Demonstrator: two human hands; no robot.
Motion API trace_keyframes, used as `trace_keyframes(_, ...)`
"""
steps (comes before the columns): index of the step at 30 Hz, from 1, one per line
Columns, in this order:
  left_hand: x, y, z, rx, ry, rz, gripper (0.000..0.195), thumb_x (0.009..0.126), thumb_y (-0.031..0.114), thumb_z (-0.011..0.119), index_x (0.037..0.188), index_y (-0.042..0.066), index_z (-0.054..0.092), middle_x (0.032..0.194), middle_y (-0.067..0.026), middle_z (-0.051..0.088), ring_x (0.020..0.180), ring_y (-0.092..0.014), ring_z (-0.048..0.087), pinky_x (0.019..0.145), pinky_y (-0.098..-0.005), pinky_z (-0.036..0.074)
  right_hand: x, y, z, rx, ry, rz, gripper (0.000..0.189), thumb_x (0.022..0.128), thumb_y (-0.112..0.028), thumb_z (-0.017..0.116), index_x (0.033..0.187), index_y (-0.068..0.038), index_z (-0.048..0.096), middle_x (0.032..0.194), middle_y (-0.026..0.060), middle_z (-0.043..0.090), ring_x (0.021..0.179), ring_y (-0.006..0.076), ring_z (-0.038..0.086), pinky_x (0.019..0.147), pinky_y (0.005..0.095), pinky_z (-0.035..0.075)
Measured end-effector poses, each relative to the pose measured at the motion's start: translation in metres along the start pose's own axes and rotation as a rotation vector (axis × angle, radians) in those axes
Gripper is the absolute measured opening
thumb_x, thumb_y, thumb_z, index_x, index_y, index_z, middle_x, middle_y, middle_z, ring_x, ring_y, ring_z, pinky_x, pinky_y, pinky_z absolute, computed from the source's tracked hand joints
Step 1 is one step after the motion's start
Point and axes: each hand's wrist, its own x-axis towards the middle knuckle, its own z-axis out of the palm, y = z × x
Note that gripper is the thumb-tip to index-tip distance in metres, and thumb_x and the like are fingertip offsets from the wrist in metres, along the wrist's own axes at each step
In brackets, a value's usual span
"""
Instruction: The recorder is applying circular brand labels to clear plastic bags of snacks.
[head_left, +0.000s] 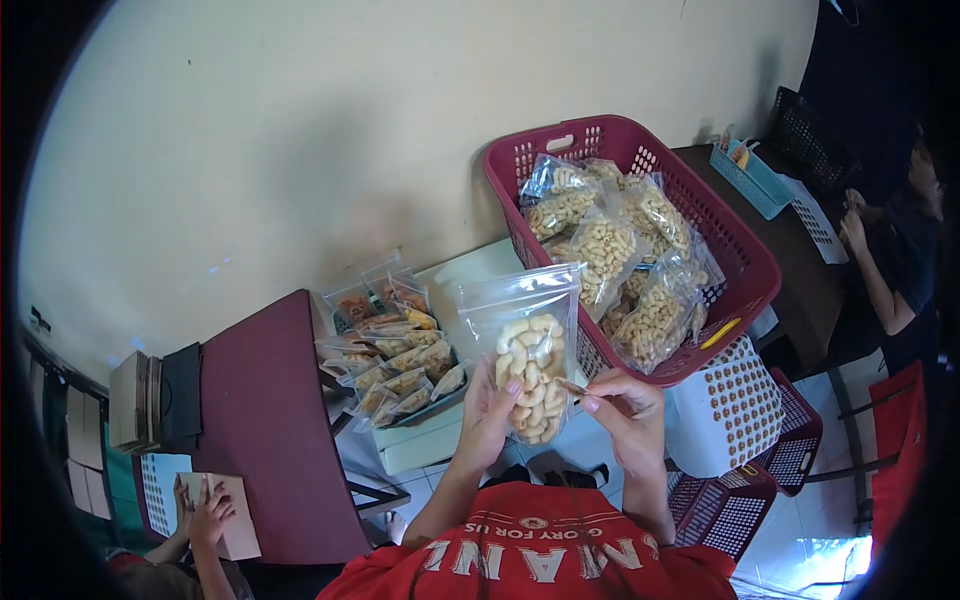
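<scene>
A clear zip-top bag (529, 300) of pale, curved puffed snacks stands upright before me. My left hand (484, 416) grips its lower left side, thumb across the front. Between thumb and forefinger, my right hand (630, 420) pinches a small brown sticker (572, 387) by its edge, close to the bag's right side. Just behind is a maroon plastic basket (739, 251) heaped with similar snack bags (604, 247). To the right of my right hand hangs a white sheet (739, 420) with rows of small round brown stickers.
A teal tray (431, 412) packed with assorted snack bags sits on a white surface (472, 266). On the maroon table (277, 420), a co-worker's hands (206, 510) touch a cardboard box (236, 517). Another person (900, 255) works at a dark table (806, 300). Maroon crates (724, 499) stand below right.
</scene>
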Motion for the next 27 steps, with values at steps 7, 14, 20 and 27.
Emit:
trace_keyframes(7, 0.005, -0.007, 0.007, -0.021, -0.038, 0.001, 0.047, 0.081, 0.016, 0.047, 0.118, -0.004, 0.026, 0.114, -0.0115, 0.040, 0.105, -0.016, 0.039, 0.088, -0.0273, 0.031, -0.004, 0.004, -0.010, 0.069, 0.004, 0.162, 0.013, 0.067, 0.005, 0.061, 0.079, 0.002, 0.057, 0.075, 0.0068, 0.058, 0.068, 0.0083, 0.054, 0.061, 0.0205, 0.043)
trace_keyframes(14, 0.008, -0.012, 0.012, -0.017, -0.049, -0.007, 0.043, 0.081, 0.017, 0.047, 0.115, -0.004, 0.030, 0.110, -0.0108, 0.041, 0.103, -0.014, 0.039, 0.088, -0.0270, 0.029, 0.000, 0.001, -0.016, -0.011, 0.005, 0.190, 0.015, 0.067, 0.003, 0.063, 0.080, 0.002, 0.055, 0.072, 0.0070, 0.059, 0.066, 0.0077, 0.054, 0.059, 0.0198, 0.042)
trace_keyframes(20, 0.011, -0.012, 0.016, -0.007, -0.070, -0.009, 0.044, 0.081, 0.017, 0.046, 0.115, -0.004, 0.029, 0.111, -0.0110, 0.040, 0.103, -0.015, 0.038, 0.089, -0.0277, 0.029, 0.008, -0.008, -0.017, -0.055, 0.001, 0.220, 0.016, 0.066, 0.001, 0.064, 0.080, 0.001, 0.059, 0.074, 0.0072, 0.060, 0.066, 0.0064, 0.053, 0.059, 0.0184, 0.039)
trace_keyframes(27, 0.015, -0.014, 0.021, -0.025, -0.064, 0.026, 0.047, 0.080, 0.019, 0.047, 0.116, -0.004, 0.028, 0.113, -0.0122, 0.039, 0.106, -0.016, 0.038, 0.090, -0.0286, 0.028, 0.010, -0.004, -0.028, -0.169, -0.134, 0.089, 0.012, 0.065, 0.002, 0.063, 0.077, 0.000, 0.061, 0.075, 0.0070, 0.059, 0.070, 0.0087, 0.053, 0.061, 0.0205, 0.040)
